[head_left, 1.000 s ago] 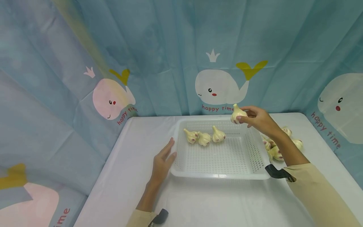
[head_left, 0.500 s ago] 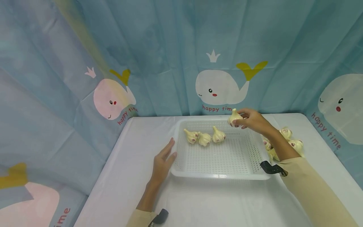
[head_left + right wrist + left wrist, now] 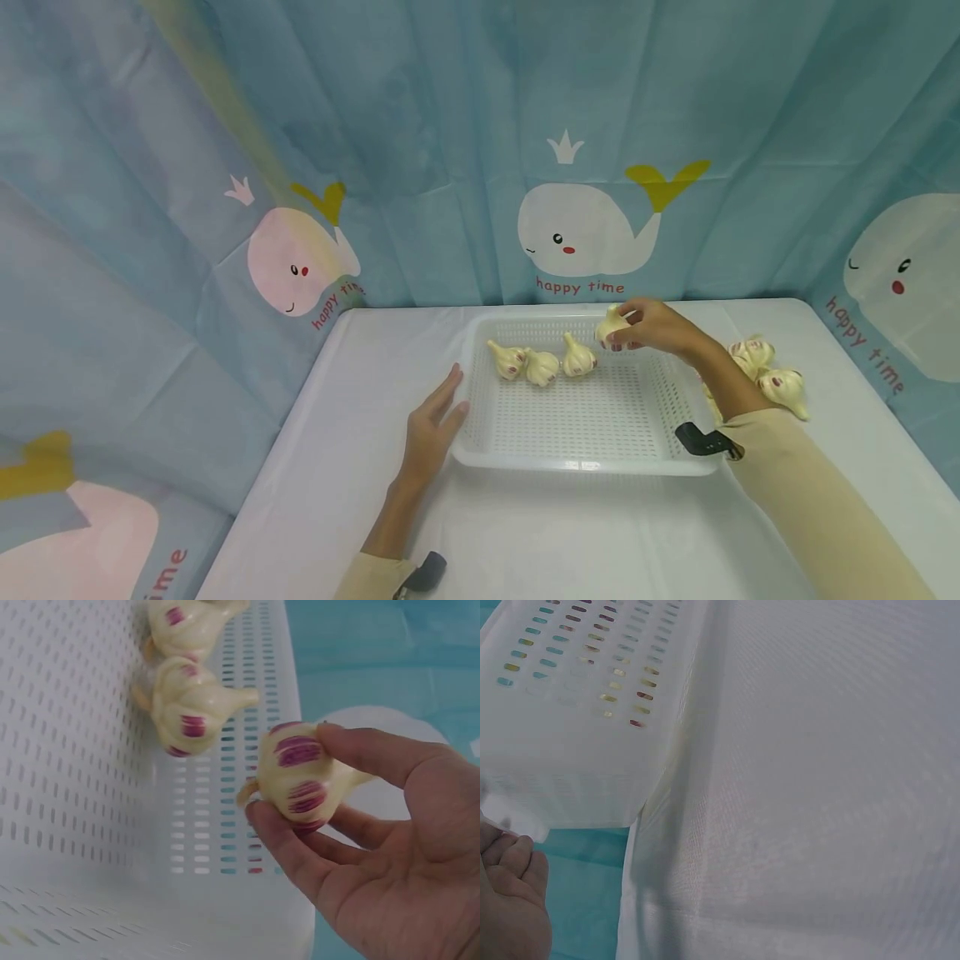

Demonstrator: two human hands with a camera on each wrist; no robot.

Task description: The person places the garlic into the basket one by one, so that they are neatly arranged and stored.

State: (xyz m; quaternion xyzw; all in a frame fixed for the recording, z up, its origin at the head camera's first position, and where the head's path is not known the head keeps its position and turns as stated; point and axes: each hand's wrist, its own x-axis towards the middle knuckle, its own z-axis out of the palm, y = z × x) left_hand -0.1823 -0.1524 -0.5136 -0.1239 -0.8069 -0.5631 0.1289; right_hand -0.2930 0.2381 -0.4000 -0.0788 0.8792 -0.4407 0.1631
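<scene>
Between thumb and fingers, my right hand (image 3: 656,326) pinches a garlic bulb (image 3: 296,776) with purple patches, over the back right part of a white perforated plastic basket (image 3: 585,465). Inside the basket, three more garlic bulbs stand in a row along the back: one at the left (image 3: 507,360), one in the middle (image 3: 542,367) and one to the right (image 3: 579,357). My left hand (image 3: 429,433) rests at the basket's left side, fingers extended along the rim; in the left wrist view only part of that hand (image 3: 514,892) shows beside the basket wall.
Several garlic bulbs (image 3: 782,387) lie on the white tablecloth (image 3: 847,450) right of the basket, partly hidden by my right forearm. A blue curtain (image 3: 435,167) with whale prints hangs behind the table's back edge.
My right hand has moved down and slightly left with the garlic bulb, from above the back rim to just inside the basket. The left hand has stayed in place.
</scene>
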